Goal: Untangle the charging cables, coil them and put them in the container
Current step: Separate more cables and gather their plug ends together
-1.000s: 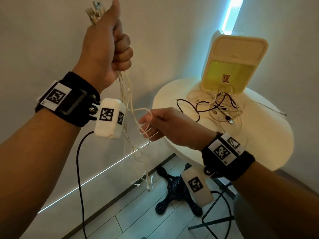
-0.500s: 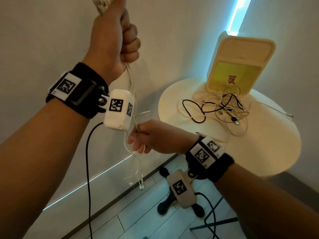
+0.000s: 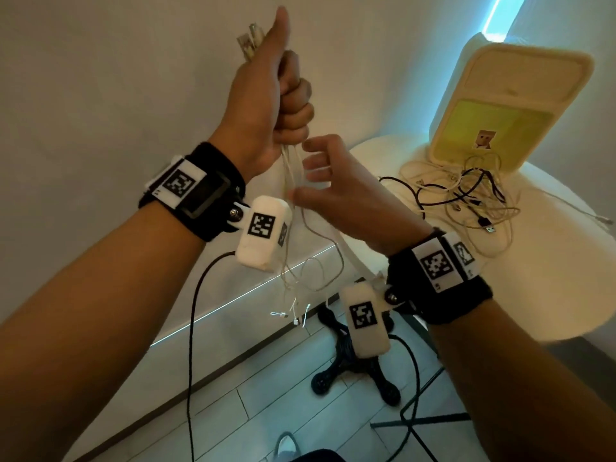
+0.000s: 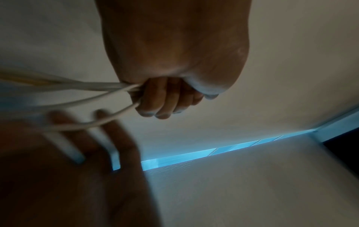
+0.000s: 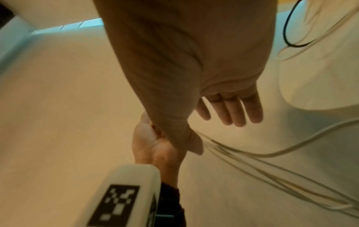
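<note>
While the left hand (image 3: 266, 95) is raised in a fist, fingers and thumb curled round a bunch of white charging cables (image 3: 293, 181), the plug ends (image 3: 248, 45) stick up out of the top of that fist and the rest of the bunch hangs straight down below it. Its long axis is thus roughly vertical, plugs up, with the small connectors (image 3: 293, 315) dangling loose at the bottom, above the floor. The right hand (image 3: 336, 191) sits just beside the strands, directly below the left fist, fingers spread and relaxed and gripping nothing; its thumb lies close against the cables, though whether it touches them I cannot tell. That hand is the nearer one to the free length, so any combing or coiling pass would likely run downward along the strands from the fist. A second tangle of black and white cables (image 3: 466, 201) lies on the round white table (image 3: 566, 278), off to the right, in front of the cream container (image 3: 513, 105), well apart from both hands
</note>
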The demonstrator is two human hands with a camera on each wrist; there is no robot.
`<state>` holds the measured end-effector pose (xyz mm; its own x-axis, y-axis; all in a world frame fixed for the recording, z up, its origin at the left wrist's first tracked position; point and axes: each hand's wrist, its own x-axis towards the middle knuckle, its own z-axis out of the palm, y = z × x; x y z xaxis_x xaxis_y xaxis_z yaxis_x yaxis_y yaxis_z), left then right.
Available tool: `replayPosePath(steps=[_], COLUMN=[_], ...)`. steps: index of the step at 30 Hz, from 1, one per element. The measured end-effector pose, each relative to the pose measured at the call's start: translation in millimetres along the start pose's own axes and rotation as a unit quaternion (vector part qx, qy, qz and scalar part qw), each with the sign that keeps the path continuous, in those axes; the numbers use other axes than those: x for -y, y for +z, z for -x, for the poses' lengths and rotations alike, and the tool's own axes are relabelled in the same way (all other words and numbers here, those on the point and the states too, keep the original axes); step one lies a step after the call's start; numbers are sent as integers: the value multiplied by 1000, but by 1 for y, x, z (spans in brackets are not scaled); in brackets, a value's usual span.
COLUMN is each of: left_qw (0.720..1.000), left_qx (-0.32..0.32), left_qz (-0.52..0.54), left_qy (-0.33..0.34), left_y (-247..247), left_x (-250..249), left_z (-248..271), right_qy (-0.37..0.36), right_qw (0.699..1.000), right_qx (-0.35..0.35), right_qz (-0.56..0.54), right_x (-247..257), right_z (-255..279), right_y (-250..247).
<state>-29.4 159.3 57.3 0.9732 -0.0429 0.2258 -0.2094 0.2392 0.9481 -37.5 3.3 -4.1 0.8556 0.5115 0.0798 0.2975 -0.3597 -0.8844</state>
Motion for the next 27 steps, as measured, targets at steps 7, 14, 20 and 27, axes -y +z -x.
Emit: replayPosePath(steps=[7, 14, 20, 27], left_qw=[999, 999, 995, 989], left_qx=[35, -18, -38, 31], left_qz=[1, -36, -49, -65], left_qy=[-22, 1, 77, 129], left_y=[3, -5, -21, -46], left_x=[-11, -26, -43, -61], left_z=[2, 10, 13, 10], right_qy=[-55, -56, 61, 164], right_qw=[989, 985, 995, 986], right_qx=[-73, -142, -69, 16], right_qz=[-117, -80, -47, 22], right_x=[-10, -33, -109, -136], right_z=[-25, -29, -21, -12], right_y=[60, 105, 142, 156])
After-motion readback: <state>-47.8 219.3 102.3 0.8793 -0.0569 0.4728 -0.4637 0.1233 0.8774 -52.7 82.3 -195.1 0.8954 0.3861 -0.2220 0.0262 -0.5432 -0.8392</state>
